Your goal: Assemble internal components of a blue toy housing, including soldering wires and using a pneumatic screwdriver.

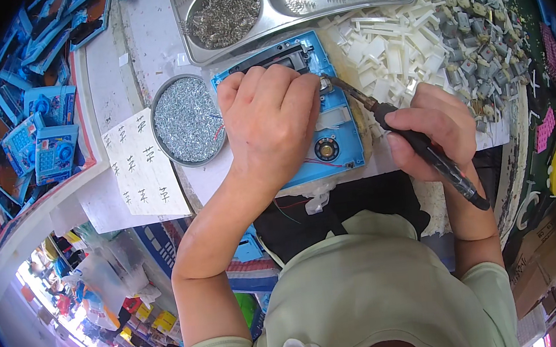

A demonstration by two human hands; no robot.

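A blue plastic toy housing (350, 140) lies on the bench in front of me, with a small round speaker and thin wires inside it. My left hand (273, 123) rests over it, fingers curled and pinched near its upper middle; what they grip is hidden. In my right hand (437, 131) is a soldering iron (417, 142), held by its dark handle. Its metal tip points left and reaches a small metal part beside my left fingertips. Red and green wires stick out near the housing's lower edge.
A round dish of small screws (186, 121) stands left, beside a paper with handwriting (145, 170). A metal tray (269, 29) at the back holds springs. White plastic parts (387, 47) and small motors (481, 44) are heaped at right. Blue housings (55, 146) fill the far left.
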